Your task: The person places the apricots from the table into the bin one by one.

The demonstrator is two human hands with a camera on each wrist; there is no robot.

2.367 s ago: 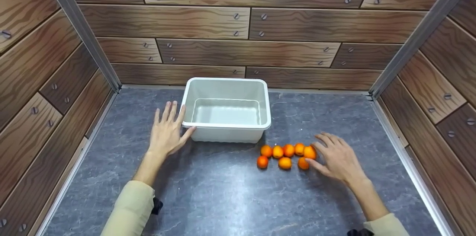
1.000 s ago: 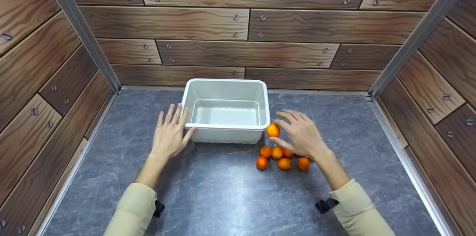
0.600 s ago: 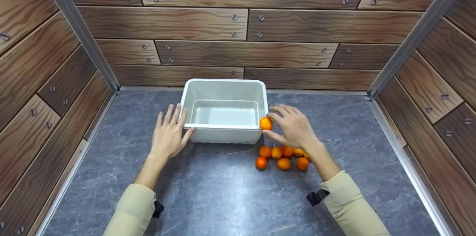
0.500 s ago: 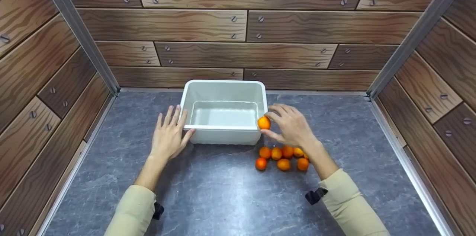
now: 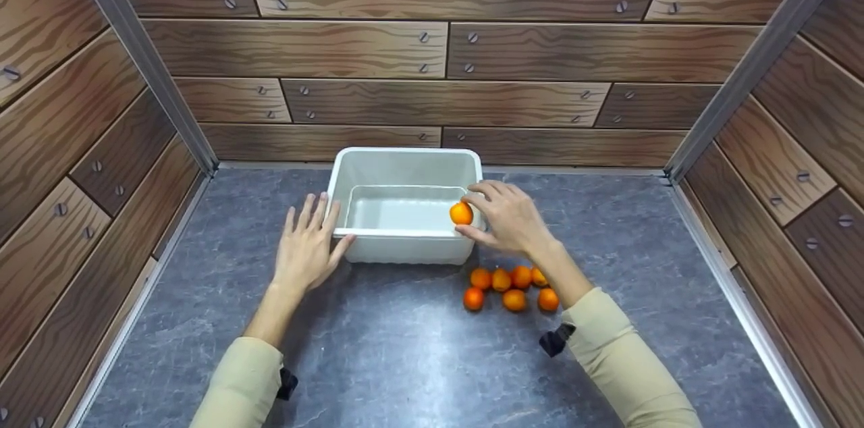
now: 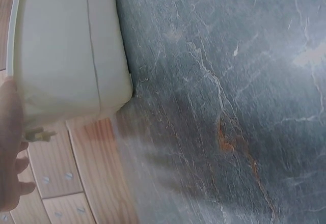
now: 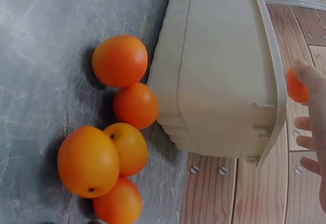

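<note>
A small orange (image 5: 461, 213) is pinched between the thumb and fingers of my right hand (image 5: 511, 217). It hangs over the right end of a white plastic bin (image 5: 405, 249), just inside the rim in the head view. In the right wrist view, the held fruit shows beyond the bin's rim (image 7: 277, 76). My left hand (image 5: 304, 246) has its fingers straight and spread, touching the bin's left front corner. Several more small oranges (image 5: 514, 300) lie in two loose rows on the tabletop, in front of the bin's right side and partly under my right forearm.
The grey marble-patterned tabletop (image 5: 378, 347) is bounded by wood-print panels (image 5: 378, 102) at the back and both sides. Metal profiles (image 5: 145, 57) run up the back corners. The bin stands close to the back wall.
My right hand has gone from the group of oranges up and left to the bin, carrying one orange over its right rim. The left hand stays at the bin's left corner.
</note>
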